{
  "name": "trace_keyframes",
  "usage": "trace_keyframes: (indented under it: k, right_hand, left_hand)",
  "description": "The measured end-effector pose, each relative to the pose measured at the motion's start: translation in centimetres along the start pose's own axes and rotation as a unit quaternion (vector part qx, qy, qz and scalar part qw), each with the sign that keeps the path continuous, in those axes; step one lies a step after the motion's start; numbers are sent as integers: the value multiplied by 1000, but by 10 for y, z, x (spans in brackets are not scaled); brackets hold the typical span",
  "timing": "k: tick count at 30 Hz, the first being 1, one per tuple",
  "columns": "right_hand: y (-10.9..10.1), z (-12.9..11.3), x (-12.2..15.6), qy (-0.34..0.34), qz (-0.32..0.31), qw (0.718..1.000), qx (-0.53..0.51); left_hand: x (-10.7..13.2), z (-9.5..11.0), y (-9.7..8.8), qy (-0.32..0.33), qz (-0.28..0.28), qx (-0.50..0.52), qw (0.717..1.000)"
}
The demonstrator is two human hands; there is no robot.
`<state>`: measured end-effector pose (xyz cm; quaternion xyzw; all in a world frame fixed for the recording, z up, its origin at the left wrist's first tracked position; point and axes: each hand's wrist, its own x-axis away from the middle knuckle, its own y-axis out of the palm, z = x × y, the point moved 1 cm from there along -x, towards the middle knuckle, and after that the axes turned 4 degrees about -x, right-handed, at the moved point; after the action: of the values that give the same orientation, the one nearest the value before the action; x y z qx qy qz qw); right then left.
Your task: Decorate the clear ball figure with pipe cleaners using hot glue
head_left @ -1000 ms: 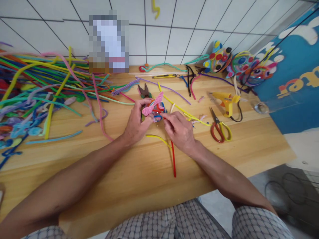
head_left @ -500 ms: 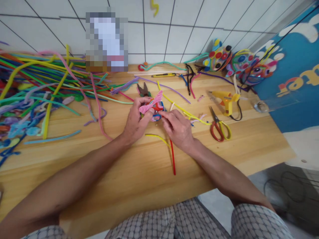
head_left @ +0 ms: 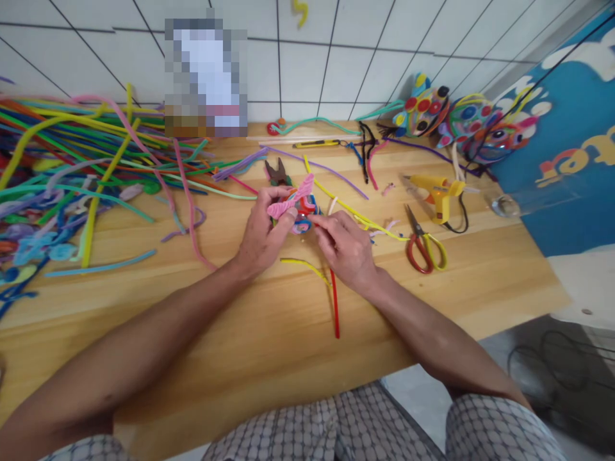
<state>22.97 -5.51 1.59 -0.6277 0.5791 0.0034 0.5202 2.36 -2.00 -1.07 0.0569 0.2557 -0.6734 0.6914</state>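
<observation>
My left hand (head_left: 265, 232) is closed around a small pipe-cleaner craft (head_left: 307, 206) in red, blue and other colours, with a pink pipe-cleaner bow (head_left: 291, 198) on its top left. From the right, the index finger of my right hand (head_left: 344, 246) touches the craft's near side. Its other fingers are curled in, and whatever they pinch is too small or hidden to make out. A red pipe cleaner (head_left: 335, 307) runs out on the table below my right hand, beside a short yellow pipe cleaner (head_left: 305, 262). Just behind the craft lie dark-jawed pliers (head_left: 277, 171).
Scissors (head_left: 423, 246) and a yellow glue gun (head_left: 439, 192) lie to the right. A heap of pipe cleaners (head_left: 96, 137) covers the left back. Several decorated crafts (head_left: 425, 109) stand at the back right. A yellow cutter knife (head_left: 317, 144) lies near the tiled wall.
Both hands stay on the craft in nearly the same pose. The pink bow and the right hand have shifted only very slightly.
</observation>
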Motion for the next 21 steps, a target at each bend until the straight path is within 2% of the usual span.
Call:
trace_keyframes:
  k: [10, 21]
  right_hand:
    - [3, -13, -2, 34, 13, 997, -67]
    - [6, -17, -3, 87, 17, 988, -126]
  left_hand:
    - [3, 0, 1, -10, 13, -5, 1000]
    - [4, -6, 3, 11, 24, -1, 1000]
